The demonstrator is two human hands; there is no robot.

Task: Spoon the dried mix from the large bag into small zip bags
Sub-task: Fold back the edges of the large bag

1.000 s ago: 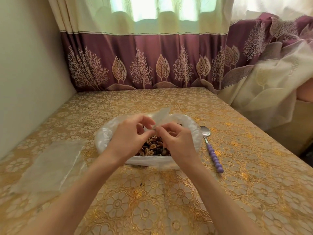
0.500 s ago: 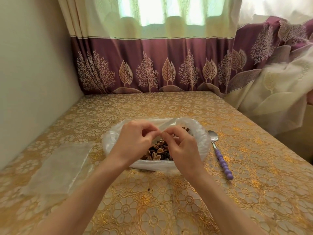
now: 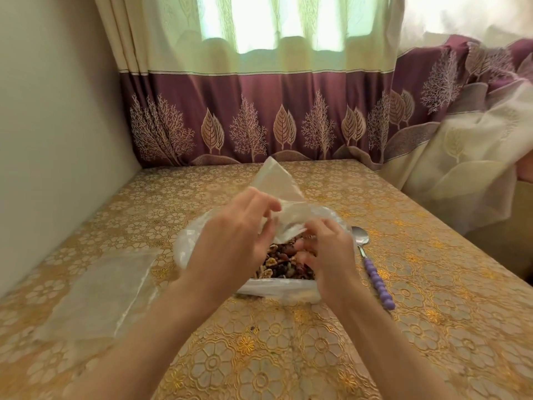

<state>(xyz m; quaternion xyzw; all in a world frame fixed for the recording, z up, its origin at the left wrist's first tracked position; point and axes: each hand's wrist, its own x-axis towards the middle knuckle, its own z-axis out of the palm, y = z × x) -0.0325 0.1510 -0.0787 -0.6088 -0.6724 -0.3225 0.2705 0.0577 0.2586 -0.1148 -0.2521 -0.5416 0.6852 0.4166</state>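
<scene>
Spillage is the worry here imo: both hands, left hand (image 3: 233,235) and right hand (image 3: 326,249), are pinching a small zip bag (image 3: 277,186) right above the open large bag (image 3: 271,287) of dried mix (image 3: 284,264), apparently working its mouth open. A slip or a bumped rim could scatter mix over the table (image 3: 403,298). The spoon (image 3: 372,267) lies untouched beside the large bag.

backlit curtain (image 3: 259,90) w/ maroon band, cream wall (image 3: 57,111) left.

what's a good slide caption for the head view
Both hands hold a small zip bag over the large bag of dried mix; the spoon lies beside it.
</scene>
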